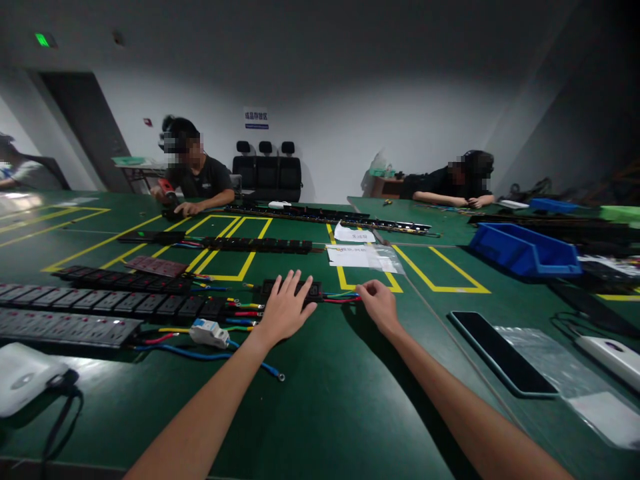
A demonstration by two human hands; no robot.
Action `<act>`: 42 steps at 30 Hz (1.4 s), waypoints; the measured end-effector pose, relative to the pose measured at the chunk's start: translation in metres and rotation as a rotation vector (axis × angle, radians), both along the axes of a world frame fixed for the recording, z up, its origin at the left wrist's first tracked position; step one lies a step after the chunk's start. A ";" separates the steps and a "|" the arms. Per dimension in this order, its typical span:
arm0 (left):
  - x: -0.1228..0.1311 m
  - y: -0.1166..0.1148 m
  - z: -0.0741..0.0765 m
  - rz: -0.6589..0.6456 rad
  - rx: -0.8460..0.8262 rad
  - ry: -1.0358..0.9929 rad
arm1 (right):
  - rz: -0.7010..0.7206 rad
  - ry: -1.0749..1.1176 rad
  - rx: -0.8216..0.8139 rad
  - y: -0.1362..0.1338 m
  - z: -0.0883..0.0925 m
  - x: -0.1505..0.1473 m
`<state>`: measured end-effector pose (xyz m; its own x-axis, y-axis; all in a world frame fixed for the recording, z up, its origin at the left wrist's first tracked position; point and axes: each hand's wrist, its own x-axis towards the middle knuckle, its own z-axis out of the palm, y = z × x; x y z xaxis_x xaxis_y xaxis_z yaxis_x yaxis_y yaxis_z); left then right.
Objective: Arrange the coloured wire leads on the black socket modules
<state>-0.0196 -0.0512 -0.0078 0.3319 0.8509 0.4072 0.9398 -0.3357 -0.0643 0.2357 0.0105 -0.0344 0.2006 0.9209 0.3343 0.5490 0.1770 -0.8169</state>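
My left hand (286,308) lies flat with fingers spread over a short black socket module (314,289) on the green table (320,400). My right hand (379,303) is curled in a pinch on the red, blue and green wires (341,297) coming out of the module's right end. Left of my hands lie long black socket strips (125,303) with coloured leads, a grey strip (65,327) and a small white circuit breaker (209,331) on blue wire.
A phone (503,352) and clear plastic bags lie at right, a blue bin (525,250) beyond them. Papers (357,255) sit mid-table among yellow tape lines. More strips lie farther back. Two other people sit at the far side; one holds a red tool.
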 end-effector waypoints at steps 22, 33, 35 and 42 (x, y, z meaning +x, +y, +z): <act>-0.001 -0.001 0.000 -0.010 0.002 -0.023 | 0.014 -0.016 0.000 -0.001 -0.001 0.001; 0.020 -0.013 0.032 -0.189 -0.039 -0.870 | 0.012 -0.016 0.010 0.000 -0.002 0.001; 0.023 -0.011 0.034 -0.243 -0.191 -1.403 | 0.005 -0.015 0.002 0.000 -0.002 0.001; 0.014 -0.009 0.039 -0.404 -0.848 -2.374 | 0.011 -0.002 -0.014 -0.002 0.000 0.002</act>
